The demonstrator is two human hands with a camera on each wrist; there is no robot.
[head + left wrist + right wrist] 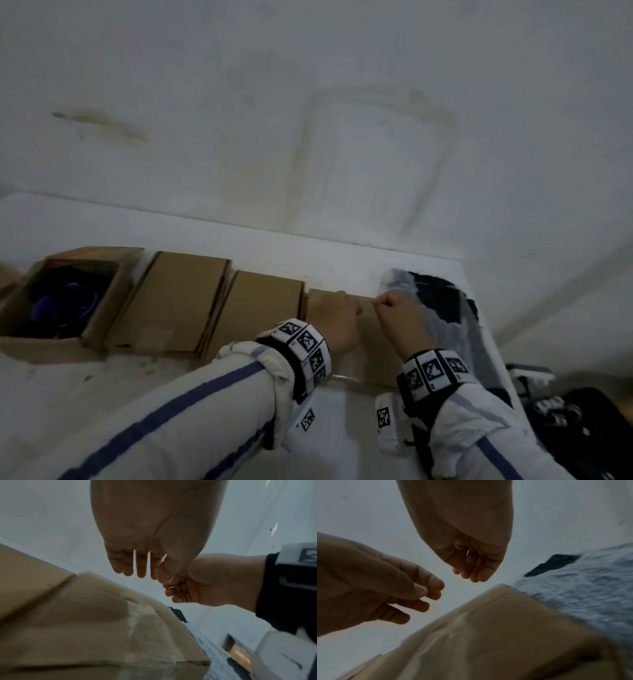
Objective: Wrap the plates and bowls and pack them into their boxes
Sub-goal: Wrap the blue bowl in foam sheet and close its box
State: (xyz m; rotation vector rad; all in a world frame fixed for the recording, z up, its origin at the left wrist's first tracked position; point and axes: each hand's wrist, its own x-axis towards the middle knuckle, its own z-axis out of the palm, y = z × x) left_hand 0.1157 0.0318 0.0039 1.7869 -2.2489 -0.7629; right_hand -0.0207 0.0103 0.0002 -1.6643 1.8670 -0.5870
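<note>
Hovering over the rightmost closed box (368, 346) in a row of four on the white table (239, 428), both hands meet in the head view. Left wrist view: left hand (154, 534), fingers straight, holding nothing. Right wrist view: right hand (464, 534) curled; any grasp cannot be told.

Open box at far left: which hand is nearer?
Left. The left hand hovers over the rightmost closed box, with two closed boxes between it and the open box. The right hand is beyond it, by the bubble wrap.
</note>
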